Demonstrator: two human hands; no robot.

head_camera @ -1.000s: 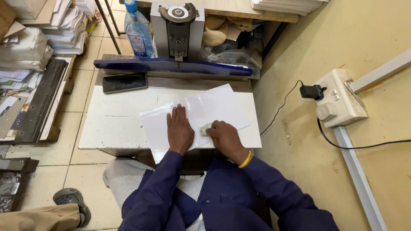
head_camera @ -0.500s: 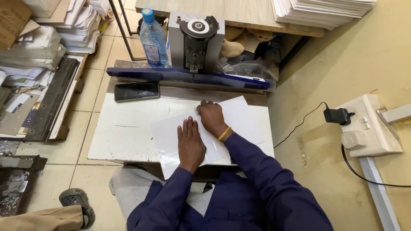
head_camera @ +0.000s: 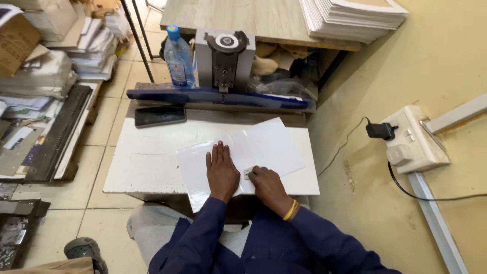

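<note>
Below me at the centre of the view I see a tiled floor [head_camera: 127,81] and a yellow wall [head_camera: 436,66] at three o'clock, where a cream socket box [head_camera: 413,144] carries a black plug [head_camera: 380,130]. At twelve o'clock a wooden table [head_camera: 248,20] bears a tall stack of white sheets [head_camera: 350,18]. Beneath it a grey punching machine [head_camera: 225,58] stands behind a long blue bar [head_camera: 218,97], with a clear plastic water bottle with a blue cap [head_camera: 177,58] at its eleven o'clock. On the white worktop [head_camera: 147,162] a black phone [head_camera: 160,115] lies at ten o'clock. A large white paper sheet under clear film [head_camera: 264,144] lies at the worktop's middle, tilted. My left hand [head_camera: 221,172] presses flat on it, fingers loose and spread out, gripping nothing. My right hand [head_camera: 269,185] sits at its four o'clock, fingers clenched about a small pale block [head_camera: 248,173] that touches the sheet just beside the left hand's thumb. A yellow bangle [head_camera: 291,209] rings the right wrist.
</note>
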